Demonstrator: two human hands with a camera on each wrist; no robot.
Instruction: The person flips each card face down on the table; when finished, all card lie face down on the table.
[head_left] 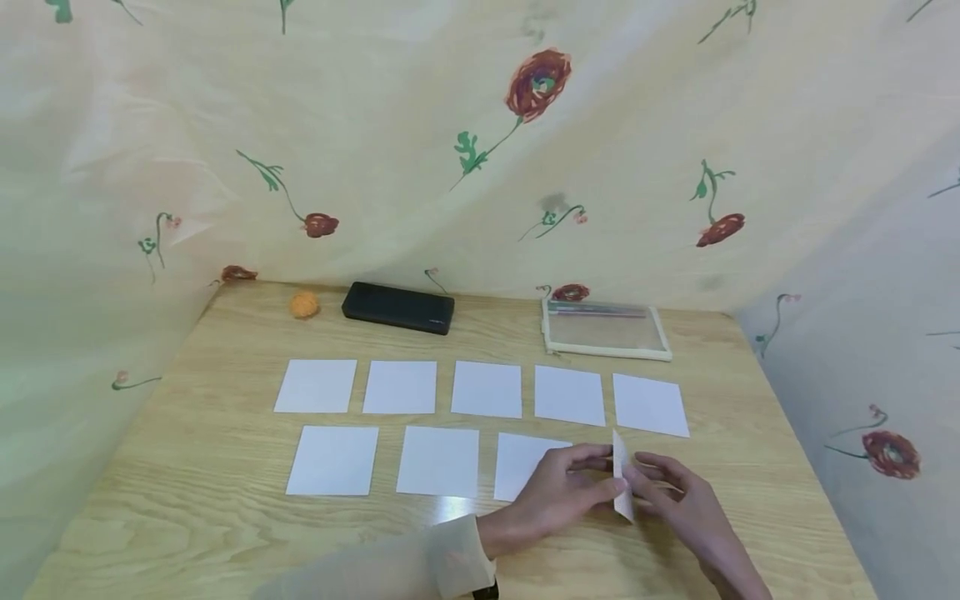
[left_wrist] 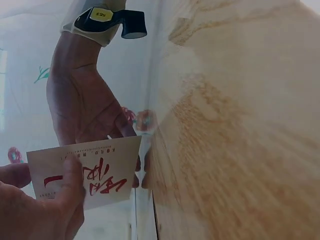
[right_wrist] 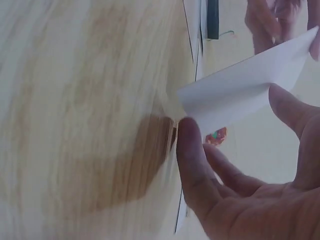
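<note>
While eight cards are lying face down in two rows on the table, we are pinching a ninth card upright between left hand and right hand, just beside the lower row's gap.

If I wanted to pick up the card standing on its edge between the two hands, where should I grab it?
Probably by its top edge. The card stands upright on the table, with the left hand and right hand pinching its two sides. Only the upper edge sticks up free, so come from above and pinch both flat faces there.
</note>
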